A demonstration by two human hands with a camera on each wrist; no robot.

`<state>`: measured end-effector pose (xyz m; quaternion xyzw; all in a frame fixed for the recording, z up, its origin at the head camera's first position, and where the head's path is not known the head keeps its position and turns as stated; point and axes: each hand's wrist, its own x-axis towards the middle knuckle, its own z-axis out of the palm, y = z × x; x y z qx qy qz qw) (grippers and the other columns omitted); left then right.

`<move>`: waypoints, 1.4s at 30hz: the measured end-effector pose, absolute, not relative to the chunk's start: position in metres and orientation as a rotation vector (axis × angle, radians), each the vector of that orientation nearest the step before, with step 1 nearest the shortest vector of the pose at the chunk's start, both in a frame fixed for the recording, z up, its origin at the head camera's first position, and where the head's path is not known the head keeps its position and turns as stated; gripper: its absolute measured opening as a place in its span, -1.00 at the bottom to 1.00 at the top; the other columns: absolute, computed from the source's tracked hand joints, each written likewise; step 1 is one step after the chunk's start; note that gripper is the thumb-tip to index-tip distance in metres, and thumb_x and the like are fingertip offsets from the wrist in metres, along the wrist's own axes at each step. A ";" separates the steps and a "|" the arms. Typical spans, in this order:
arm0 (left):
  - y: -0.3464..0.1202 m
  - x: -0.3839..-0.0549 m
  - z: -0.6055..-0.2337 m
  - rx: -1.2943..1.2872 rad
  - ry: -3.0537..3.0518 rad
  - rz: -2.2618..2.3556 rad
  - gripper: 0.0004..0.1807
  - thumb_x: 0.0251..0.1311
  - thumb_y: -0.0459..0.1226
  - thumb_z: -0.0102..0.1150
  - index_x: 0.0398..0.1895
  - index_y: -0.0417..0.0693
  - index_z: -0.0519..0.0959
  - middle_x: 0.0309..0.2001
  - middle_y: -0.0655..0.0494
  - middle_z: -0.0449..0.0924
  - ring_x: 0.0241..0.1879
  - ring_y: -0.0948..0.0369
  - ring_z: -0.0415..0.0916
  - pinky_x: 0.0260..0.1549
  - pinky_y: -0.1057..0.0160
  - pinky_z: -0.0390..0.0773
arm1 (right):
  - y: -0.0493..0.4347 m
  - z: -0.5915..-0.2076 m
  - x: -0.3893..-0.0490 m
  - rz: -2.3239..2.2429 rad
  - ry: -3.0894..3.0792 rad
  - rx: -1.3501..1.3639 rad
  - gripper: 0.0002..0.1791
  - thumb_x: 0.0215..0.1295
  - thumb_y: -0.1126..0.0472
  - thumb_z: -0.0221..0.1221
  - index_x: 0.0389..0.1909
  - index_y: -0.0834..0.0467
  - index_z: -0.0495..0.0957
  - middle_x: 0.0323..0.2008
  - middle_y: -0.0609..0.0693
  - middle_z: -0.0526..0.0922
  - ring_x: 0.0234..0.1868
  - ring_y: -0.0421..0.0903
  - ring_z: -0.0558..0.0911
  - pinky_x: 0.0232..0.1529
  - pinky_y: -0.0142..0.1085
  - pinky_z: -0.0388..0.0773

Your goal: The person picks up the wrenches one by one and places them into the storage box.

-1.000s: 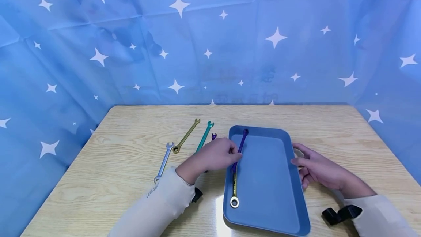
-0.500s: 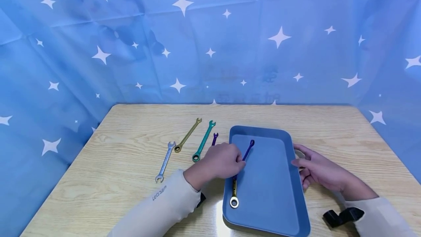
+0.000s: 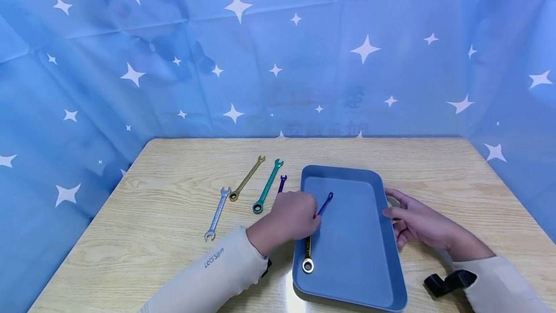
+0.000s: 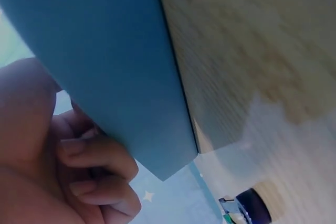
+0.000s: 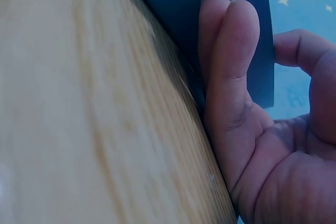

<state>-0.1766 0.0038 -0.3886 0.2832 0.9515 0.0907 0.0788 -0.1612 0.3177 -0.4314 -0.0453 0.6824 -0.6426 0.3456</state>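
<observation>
My left hand (image 3: 295, 214) is over the left rim of a blue tray (image 3: 352, 240) and grips a purple wrench (image 3: 326, 203), whose far end shows beyond the fingers. The rest of that wrench is hidden by the hand. Along the tray's left side lies a gold ratchet wrench (image 3: 308, 257), its upper part covered. In the left wrist view, curled fingers (image 4: 100, 166) are seen past the tray's outer wall (image 4: 115, 72). At the opposite side, my right hand (image 3: 419, 223) holds the tray's right rim, thumb on the edge and other fingers along the outer wall (image 5: 178, 19).
Left of the tray on the wooden table (image 3: 143, 235) lie a silver open-end wrench (image 3: 217, 214), an olive-gold wrench (image 3: 246, 179), a teal ratchet wrench (image 3: 267, 187) and another purple wrench (image 3: 282, 183), partly hidden. A blue starred cloth (image 3: 278, 52) hangs behind.
My left hand has moved slightly down, and the purple wrench's far end has come away from the tray's back left corner toward the middle. My right hand has stayed on the rim.
</observation>
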 end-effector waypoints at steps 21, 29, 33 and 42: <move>0.008 -0.171 -0.400 1.032 2.912 -0.101 -0.42 0.33 0.04 0.17 -0.80 0.09 0.23 -0.73 0.23 0.22 -0.74 0.28 0.30 -0.79 0.30 0.24 | 0.319 -0.431 -0.161 -1.640 1.797 -0.128 -0.06 0.59 0.12 -0.12 0.51 0.12 -0.70 -0.54 -0.07 0.66 -0.51 -0.18 0.67 -0.39 -0.18 0.68; 0.002 -0.176 -0.400 0.897 2.683 0.198 -0.34 0.38 0.02 0.10 -0.91 0.10 0.21 -0.86 0.28 0.09 -0.76 0.30 0.30 -0.77 0.32 0.23 | 0.317 -0.429 -0.161 -1.648 1.775 -0.146 -0.07 0.60 0.12 -0.13 0.52 0.12 -0.69 -0.52 -0.07 0.67 -0.50 -0.19 0.68 -0.40 -0.19 0.68; 0.000 -0.179 -0.402 0.895 2.646 0.232 -0.33 0.38 0.02 0.10 -0.92 0.12 0.19 -0.87 0.30 0.05 -0.77 0.31 0.25 -0.77 0.34 0.18 | 0.316 -0.428 -0.161 -1.648 1.774 -0.148 -0.07 0.60 0.12 -0.13 0.52 0.13 -0.69 -0.52 -0.08 0.67 -0.49 -0.19 0.68 -0.40 -0.20 0.68; -0.001 -0.185 -0.402 0.836 2.526 0.405 -0.41 0.43 -0.04 0.07 -0.87 0.10 0.53 -0.80 0.34 0.52 -0.75 0.32 0.34 -0.72 0.35 0.22 | 0.316 -0.428 -0.160 -1.639 1.792 -0.141 -0.06 0.60 0.11 -0.12 0.52 0.13 -0.69 -0.53 -0.08 0.66 -0.50 -0.19 0.67 -0.40 -0.21 0.67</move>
